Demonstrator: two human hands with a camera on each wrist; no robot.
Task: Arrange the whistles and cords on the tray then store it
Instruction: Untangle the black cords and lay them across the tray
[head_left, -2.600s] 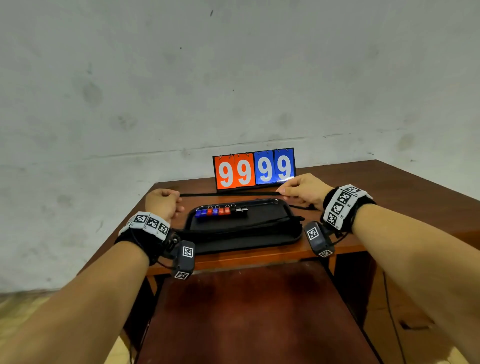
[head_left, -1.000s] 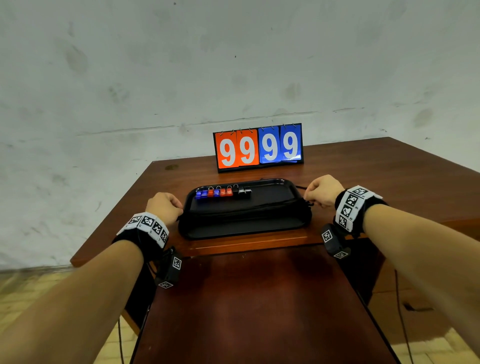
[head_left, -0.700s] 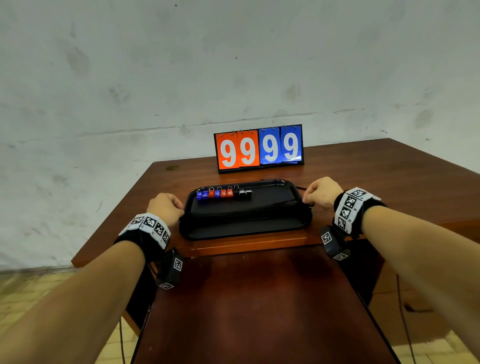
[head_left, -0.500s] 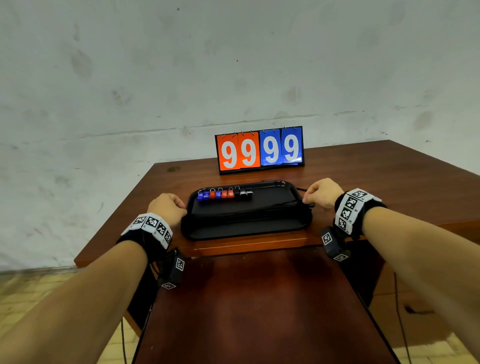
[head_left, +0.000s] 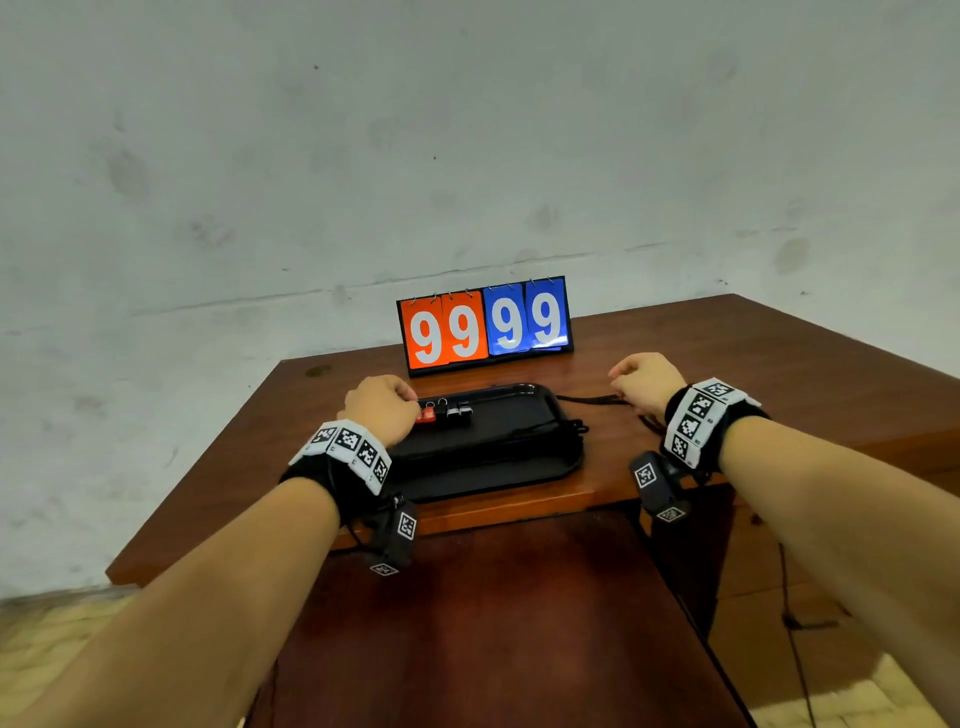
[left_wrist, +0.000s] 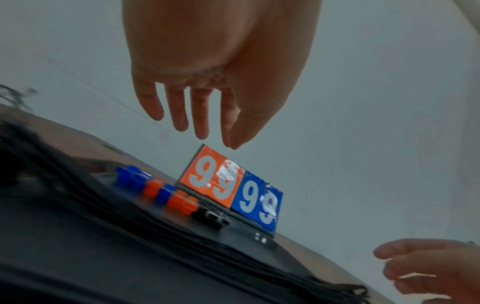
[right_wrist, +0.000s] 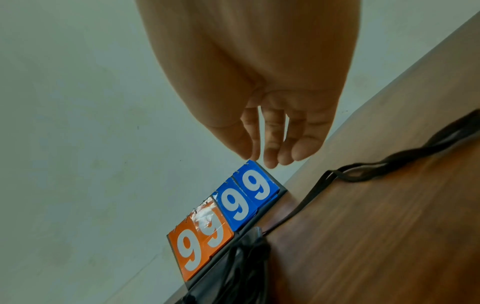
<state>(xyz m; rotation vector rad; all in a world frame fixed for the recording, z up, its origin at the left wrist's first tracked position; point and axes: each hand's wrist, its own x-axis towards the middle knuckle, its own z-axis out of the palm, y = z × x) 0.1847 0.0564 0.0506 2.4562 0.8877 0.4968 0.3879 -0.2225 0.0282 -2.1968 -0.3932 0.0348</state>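
Note:
A black tray (head_left: 493, 475) sits on the wooden table near its front edge. Red whistles (head_left: 427, 414) and black whistles (head_left: 460, 410) stand in a row at its far rim; blue ones (left_wrist: 130, 176) show in the left wrist view. Black cords (head_left: 498, 441) lie lengthwise across the tray. One cord (head_left: 592, 399) trails off its right end onto the table. My left hand (head_left: 408, 402) hovers over the left of the whistle row with relaxed, empty fingers (left_wrist: 197, 127). My right hand (head_left: 621, 371) hangs right of the tray above the trailing cord (right_wrist: 389, 166), holding nothing.
An orange and blue scoreboard (head_left: 485, 325) reading 9999 stands just behind the tray, close to the wall. A lower dark wooden surface (head_left: 467, 623) juts out in front of the table. A thin cable (head_left: 789, 597) hangs at the right.
Both hands have left the tray's ends. The left moved up over the whistle row; the right moved back and right, over the cord on the table. The tray stayed put.

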